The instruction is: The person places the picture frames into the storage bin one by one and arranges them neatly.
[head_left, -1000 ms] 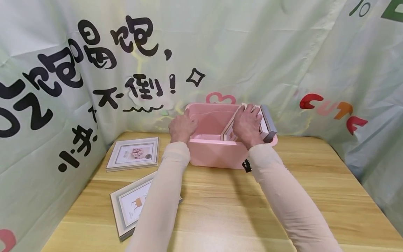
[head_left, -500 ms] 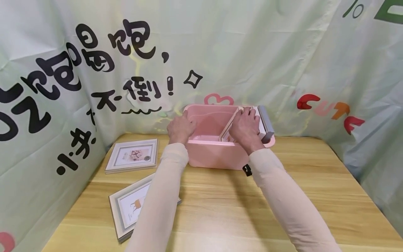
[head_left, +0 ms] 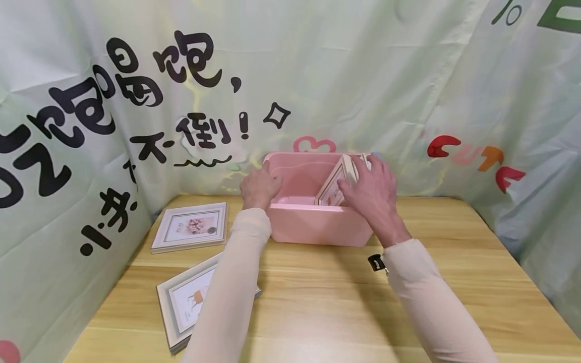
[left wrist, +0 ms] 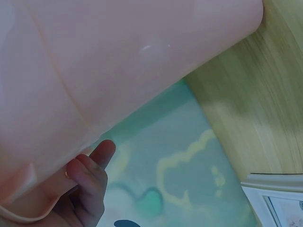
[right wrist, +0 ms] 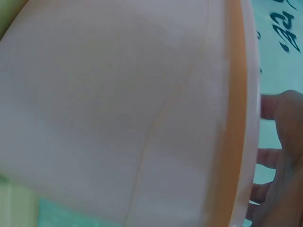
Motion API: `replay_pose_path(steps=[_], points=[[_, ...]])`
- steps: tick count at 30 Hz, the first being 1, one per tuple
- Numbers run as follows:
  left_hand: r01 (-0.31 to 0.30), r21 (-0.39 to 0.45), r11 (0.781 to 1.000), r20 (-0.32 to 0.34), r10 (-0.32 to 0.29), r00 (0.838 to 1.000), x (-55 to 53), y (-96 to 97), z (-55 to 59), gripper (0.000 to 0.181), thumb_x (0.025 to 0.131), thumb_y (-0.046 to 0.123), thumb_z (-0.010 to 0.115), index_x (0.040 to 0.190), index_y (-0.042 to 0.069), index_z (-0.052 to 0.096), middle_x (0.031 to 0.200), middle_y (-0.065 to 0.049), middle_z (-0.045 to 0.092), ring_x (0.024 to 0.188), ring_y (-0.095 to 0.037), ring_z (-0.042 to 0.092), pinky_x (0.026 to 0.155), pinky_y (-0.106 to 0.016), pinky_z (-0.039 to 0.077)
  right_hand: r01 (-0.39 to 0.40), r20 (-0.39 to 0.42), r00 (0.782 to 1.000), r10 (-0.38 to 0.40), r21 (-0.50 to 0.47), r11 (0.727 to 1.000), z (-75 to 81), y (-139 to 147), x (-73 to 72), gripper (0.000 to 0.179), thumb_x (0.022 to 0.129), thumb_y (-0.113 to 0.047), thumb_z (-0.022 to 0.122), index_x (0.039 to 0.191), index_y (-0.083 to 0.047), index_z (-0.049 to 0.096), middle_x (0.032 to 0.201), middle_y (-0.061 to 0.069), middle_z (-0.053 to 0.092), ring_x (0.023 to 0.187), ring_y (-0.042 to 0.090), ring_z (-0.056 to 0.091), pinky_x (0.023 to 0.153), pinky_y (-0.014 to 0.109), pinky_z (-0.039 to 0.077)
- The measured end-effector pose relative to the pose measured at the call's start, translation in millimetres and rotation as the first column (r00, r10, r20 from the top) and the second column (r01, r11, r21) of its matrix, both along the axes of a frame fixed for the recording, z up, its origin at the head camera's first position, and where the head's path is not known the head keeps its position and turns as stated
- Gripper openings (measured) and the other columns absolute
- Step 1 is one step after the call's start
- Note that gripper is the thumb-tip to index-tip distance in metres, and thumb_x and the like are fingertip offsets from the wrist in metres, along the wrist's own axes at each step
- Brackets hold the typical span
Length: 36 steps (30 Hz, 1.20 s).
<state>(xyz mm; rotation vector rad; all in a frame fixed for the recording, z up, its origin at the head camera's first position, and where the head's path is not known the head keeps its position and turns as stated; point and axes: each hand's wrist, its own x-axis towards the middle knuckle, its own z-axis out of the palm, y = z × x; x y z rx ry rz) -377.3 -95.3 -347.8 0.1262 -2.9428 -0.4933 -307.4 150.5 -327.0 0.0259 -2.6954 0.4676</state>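
My left hand (head_left: 260, 188) grips the left end of a pink plastic bin (head_left: 313, 224); in the left wrist view its fingers (left wrist: 90, 177) curl under the bin's rim. Several picture frames (head_left: 336, 184) lean to the right inside the bin's right half. Over their tops lies my right hand (head_left: 374, 191), thumb toward the left and fingers spread across the upper edges. It hides most of the rightmost frame and the bin's right end. In the right wrist view, the fingers (right wrist: 267, 106) show beyond the bin's rim (right wrist: 251, 118), partly hidden by it.
On the wooden table (head_left: 317, 302), a white picture frame (head_left: 190, 227) with a flower print lies flat to the left. Nearer, another picture frame (head_left: 186, 297) with a chair print is partly covered by the left sleeve. A printed curtain (head_left: 354, 75) surrounds the table.
My right hand has shifted right from the cream frames onto the tops of the rightmost ones, uncovering the cream frames. My left hand stays on the bin.
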Motion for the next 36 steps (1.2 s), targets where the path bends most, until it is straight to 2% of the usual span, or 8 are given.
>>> replay_pose_path(steps=[7, 13, 18, 21, 27, 30, 34, 36], points=[[0.009, -0.018, 1.000, -0.006, -0.009, 1.000, 0.3, 1.1, -0.6, 0.067, 0.092, 0.047, 0.039, 0.153, 0.022, 0.029, 0.076, -0.015, 0.058, 0.071, -0.030, 0.059, 0.057, -0.039, 0.048, 0.017, -0.024, 0.999, -0.024, -0.231, 0.973, -17.7, 29, 16.7, 0.101, 0.080, -0.056, 0.069, 0.157, -0.023, 0.013, 0.160, 0.017, 0.017, 0.143, 0.042, 0.022, 0.111, 0.065, 0.020], [0.009, 0.002, 1.000, 0.026, -0.009, 1.000, 2.5, 0.0, 0.3, 0.067, 0.092, 0.047, 0.037, 0.154, 0.022, 0.026, 0.076, -0.014, 0.059, 0.069, -0.027, 0.057, 0.056, -0.037, 0.047, 0.024, 0.063, 0.998, 0.007, -0.482, 0.876, -41.3, 46, 24.0, 0.122, 0.073, -0.061, 0.074, 0.157, -0.024, -0.007, 0.162, 0.014, 0.009, 0.146, 0.039, 0.019, 0.111, 0.065, 0.024], [0.012, 0.024, 1.000, 0.015, -0.013, 1.000, 1.6, 1.1, 0.6, 0.066, 0.092, 0.048, 0.038, 0.153, 0.023, 0.029, 0.090, -0.018, 0.063, 0.080, -0.032, 0.061, 0.064, -0.042, 0.050, 0.014, 0.108, 0.992, 0.064, -0.606, 0.795, -50.6, 53, 27.4, 0.107, 0.074, -0.057, 0.076, 0.156, -0.021, 0.018, 0.154, 0.016, 0.033, 0.138, 0.036, 0.034, 0.109, 0.060, 0.029], [0.006, 0.072, 0.997, 0.007, -0.007, 1.000, 1.1, -0.5, 1.3, 0.065, 0.092, 0.049, 0.038, 0.152, 0.025, 0.031, 0.106, -0.019, 0.066, 0.089, -0.034, 0.062, 0.073, -0.046, 0.050, 0.038, 0.155, 0.985, 0.080, -0.635, 0.771, -51.0, 53, 27.5, 0.097, 0.076, -0.059, 0.073, 0.153, -0.021, 0.028, 0.151, 0.014, 0.039, 0.136, 0.035, 0.036, 0.108, 0.059, 0.031], [0.042, 0.183, 0.982, 0.015, -0.045, 0.999, -0.6, -0.6, 4.4, 0.066, 0.093, 0.055, 0.034, 0.152, 0.027, 0.031, 0.131, -0.014, 0.060, 0.107, -0.035, 0.061, 0.087, -0.051, 0.048, 0.081, 0.202, 0.976, 0.077, -0.672, 0.736, -50.3, 56, 30.6, 0.102, 0.076, -0.059, 0.073, 0.156, -0.027, 0.017, 0.155, 0.013, 0.033, 0.140, 0.035, 0.031, 0.110, 0.059, 0.029], [0.031, 0.340, 0.940, 0.044, -0.049, 0.998, -1.7, -6.2, 5.4, 0.065, 0.094, 0.057, 0.032, 0.153, 0.029, 0.030, 0.151, -0.003, 0.044, 0.132, -0.035, 0.047, 0.104, -0.056, 0.038, 0.063, 0.184, 0.979, 0.084, -0.674, 0.736, -51.2, 55, 29.2, 0.102, 0.076, -0.059, 0.073, 0.156, -0.027, 0.017, 0.155, 0.014, 0.034, 0.140, 0.036, 0.032, 0.109, 0.059, 0.030], [0.022, 0.540, 0.842, 0.078, -0.076, 0.994, -3.5, -15.2, 2.0, 0.060, 0.097, 0.054, 0.029, 0.153, 0.032, 0.028, 0.159, 0.004, 0.029, 0.147, -0.032, 0.026, 0.117, -0.056, 0.021, 0.065, 0.175, 0.982, 0.067, -0.654, 0.754, -54.4, 54, 30.3, 0.101, 0.076, -0.061, 0.072, 0.156, -0.030, 0.017, 0.155, 0.014, 0.034, 0.139, 0.038, 0.033, 0.108, 0.061, 0.031], [0.039, 0.562, 0.826, 0.096, -0.112, 0.989, -3.0, -20.7, -2.6, 0.059, 0.098, 0.052, 0.025, 0.154, 0.033, 0.025, 0.160, 0.003, 0.027, 0.147, -0.032, 0.025, 0.117, -0.055, 0.021, 0.076, 0.183, 0.982, 0.056, -0.643, 0.762, -57.0, 54, 31.8, 0.101, 0.076, -0.061, 0.071, 0.156, -0.031, 0.017, 0.155, 0.014, 0.034, 0.139, 0.039, 0.033, 0.107, 0.062, 0.031]])
